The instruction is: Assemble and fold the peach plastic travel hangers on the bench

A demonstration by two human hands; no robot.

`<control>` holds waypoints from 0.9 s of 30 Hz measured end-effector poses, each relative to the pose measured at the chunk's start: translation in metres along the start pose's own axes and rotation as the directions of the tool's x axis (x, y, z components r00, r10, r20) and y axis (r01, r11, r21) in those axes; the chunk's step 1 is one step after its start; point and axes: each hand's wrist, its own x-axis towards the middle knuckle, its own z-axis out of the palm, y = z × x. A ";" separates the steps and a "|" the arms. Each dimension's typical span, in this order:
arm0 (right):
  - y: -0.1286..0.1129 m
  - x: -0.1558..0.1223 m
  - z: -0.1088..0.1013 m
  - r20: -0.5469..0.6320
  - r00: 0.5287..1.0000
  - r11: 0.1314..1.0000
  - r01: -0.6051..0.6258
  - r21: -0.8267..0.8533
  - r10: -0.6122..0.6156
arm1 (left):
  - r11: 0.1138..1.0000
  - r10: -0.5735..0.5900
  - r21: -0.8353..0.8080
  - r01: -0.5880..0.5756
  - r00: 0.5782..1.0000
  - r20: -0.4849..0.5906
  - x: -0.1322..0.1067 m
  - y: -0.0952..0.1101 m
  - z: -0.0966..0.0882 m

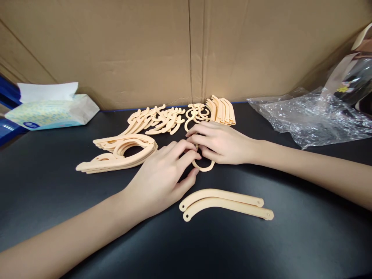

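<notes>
Head view: half-curled grips (158,176) (223,143) touch cream ring (205,169)

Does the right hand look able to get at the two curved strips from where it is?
Probably yes: the curved strips lie on the black table, nearer the camera than the right hand, with nothing covering them or visibly between. It would likely have to leave the ring-shaped piece first.

Brown cardboard wall (130,46) behind, dark vertical seam (190,58) near the middle, creases either side. Black tabletop (290,248), smooth, meets it along a thin blue edge. Blue frame-like piece (8,91) far left (cut off, can't tell what). Light soft, dull sheen on table's left.
</notes>
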 end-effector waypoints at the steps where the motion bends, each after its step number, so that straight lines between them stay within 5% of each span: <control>1: 0.000 0.000 0.000 0.001 1.000 1.000 -0.002 0.001 0.002 | 1.000 0.001 0.001 -0.001 1.000 0.001 0.000 0.000 0.000; 27: 0.000 -0.001 0.000 -0.032 0.999 1.000 0.001 -0.008 -0.001 | 1.000 0.008 0.011 -0.008 1.000 0.000 0.001 0.000 0.000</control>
